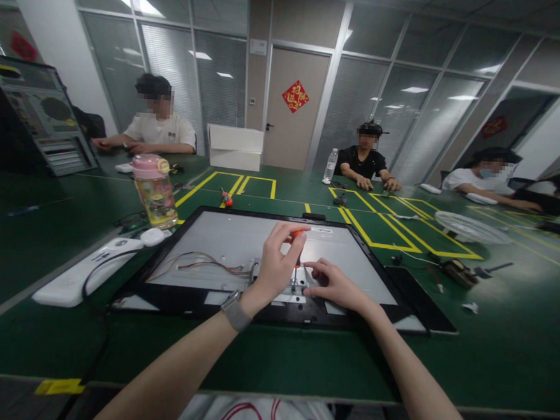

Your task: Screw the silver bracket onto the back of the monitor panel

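The left hand [278, 261] is closed around the handle of a screwdriver [298, 260] with orange and black handle and thin metal shaft, which stands nearly upright over a silver metal bracket [297, 299] near the front edge of a large, flat grey panel with black frame [362, 271]. The panel lies flat on the green table [260, 356]. The right hand [336, 285] is open, its thumb and forefinger apart beside the shaft; whether they touch the bracket, I cannot tell. For working well here, I think the shaft should be square to the bracket, and the tip should sit fully in the screw head, if there is one, because the contact point is too small to see. The pressure should be firm but moderate, since the panel could bend or be scratched if the tip slips. The right fingers can steady the bracket, but better not directly under the tip. The thin multicoloured cables [209, 260], spread over the panel beside the bracket, should remain free of the left wrist.
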Available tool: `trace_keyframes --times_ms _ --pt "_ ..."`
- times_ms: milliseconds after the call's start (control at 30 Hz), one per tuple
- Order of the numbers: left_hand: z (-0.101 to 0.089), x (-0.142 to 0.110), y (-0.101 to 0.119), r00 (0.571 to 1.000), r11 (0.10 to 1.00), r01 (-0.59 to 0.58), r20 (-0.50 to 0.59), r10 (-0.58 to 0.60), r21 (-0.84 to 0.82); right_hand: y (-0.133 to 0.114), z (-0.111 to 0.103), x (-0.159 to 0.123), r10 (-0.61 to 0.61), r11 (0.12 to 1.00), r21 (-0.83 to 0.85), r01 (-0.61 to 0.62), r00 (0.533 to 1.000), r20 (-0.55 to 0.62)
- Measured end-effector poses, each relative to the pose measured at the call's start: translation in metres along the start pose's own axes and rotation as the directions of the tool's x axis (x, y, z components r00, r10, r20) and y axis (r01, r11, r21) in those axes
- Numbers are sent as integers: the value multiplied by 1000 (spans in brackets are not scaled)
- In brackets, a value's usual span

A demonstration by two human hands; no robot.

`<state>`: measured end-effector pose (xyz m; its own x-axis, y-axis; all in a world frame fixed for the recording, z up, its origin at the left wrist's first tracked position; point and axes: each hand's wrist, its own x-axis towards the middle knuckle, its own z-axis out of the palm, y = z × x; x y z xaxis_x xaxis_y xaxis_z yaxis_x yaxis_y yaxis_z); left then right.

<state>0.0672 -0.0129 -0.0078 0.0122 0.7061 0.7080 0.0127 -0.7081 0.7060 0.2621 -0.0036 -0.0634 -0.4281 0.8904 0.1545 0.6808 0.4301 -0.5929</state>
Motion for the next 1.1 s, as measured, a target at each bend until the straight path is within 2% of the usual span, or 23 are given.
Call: trace_keyframes --times_ms 167,433,667,800,967,1100 --pt "1 0 5 999 998 -44 -21 45 53 1 0 1 -7 1000 -1 7 1000 -5" --pt "0 -3 -2 997 995 79 16 -78 -62 -3 -2 -1 8 1000 -3 -8 1000 8" --pt "0 -1 1 1000 999 -11 -4 11 34 1 0 1 -16 1000 -16 16 1000 -1" --pt "0 -1 1 1000 1000 13 15 -12 -24 2 1 1 -10 1000 -5 10 1000 2" --pt "0 0 0 1000 999 -10 -16 11 46 0 -1 0 2 1000 0 -2 1000 15" --pt "0 1 -1 1000 1000 14 11 -14 -1 -1 -1 0 2 1000 3 -2 1000 10"
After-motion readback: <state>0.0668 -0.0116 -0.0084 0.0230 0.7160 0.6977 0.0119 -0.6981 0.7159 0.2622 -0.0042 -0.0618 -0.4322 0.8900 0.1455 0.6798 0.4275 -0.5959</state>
